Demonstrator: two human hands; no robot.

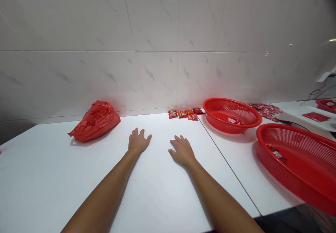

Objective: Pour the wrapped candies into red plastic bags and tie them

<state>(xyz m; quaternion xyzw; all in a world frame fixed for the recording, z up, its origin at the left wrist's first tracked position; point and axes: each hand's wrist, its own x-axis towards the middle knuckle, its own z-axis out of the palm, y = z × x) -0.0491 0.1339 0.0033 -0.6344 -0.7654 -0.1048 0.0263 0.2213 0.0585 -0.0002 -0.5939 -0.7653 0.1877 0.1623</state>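
Observation:
My left hand (138,141) lies flat on the white table (47,177), palm down, fingers stretched out and holding nothing. My right hand (182,150) rests flat beside it, a hand's width to the right, fingers apart and empty too. A crumpled red plastic bag (96,121) sits on the table to the left of my left hand, near the wall. Several small red snack packets (186,114) lie in a row against the wall, beyond my right hand.
A round red basket (248,119) with a packet or two inside stands on the adjoining table at the right. A larger red basket (309,177) lies nearer, at the right edge. More red packets (266,109) are piled behind them. A tiled wall closes the back.

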